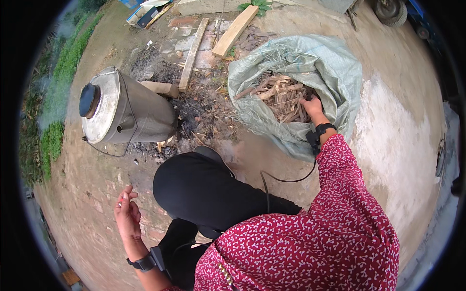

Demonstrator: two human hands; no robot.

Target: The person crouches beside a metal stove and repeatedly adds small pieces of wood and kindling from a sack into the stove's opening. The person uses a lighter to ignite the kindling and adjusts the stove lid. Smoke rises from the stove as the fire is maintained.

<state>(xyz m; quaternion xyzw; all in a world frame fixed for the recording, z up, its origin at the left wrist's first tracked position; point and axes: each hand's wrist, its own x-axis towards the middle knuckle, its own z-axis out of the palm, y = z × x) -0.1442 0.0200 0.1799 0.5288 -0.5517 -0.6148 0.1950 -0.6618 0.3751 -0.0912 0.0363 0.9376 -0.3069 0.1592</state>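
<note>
My right hand (312, 106) reaches into a pale green woven plastic sack (338, 69), its fingers among broken wood pieces (285, 95); whether they grip one cannot be told. My left hand (127, 214) is raised at the lower left with curled fingers. A tiny red and white spot shows by its thumb, too small to name. To the left a lidded metal kettle (145, 109) with a short spout and a wire handle stands over ash (196, 112). Some pale scraps (166, 143) lie at its base.
A narrow wooden board (193, 54) and a wider plank (236, 31) lie beyond the ash. A brick (160, 88) touches the kettle's far side. At the top left are a box (147, 16) and green plants (63, 76) in thin smoke. A wheel (390, 11) stands at top right.
</note>
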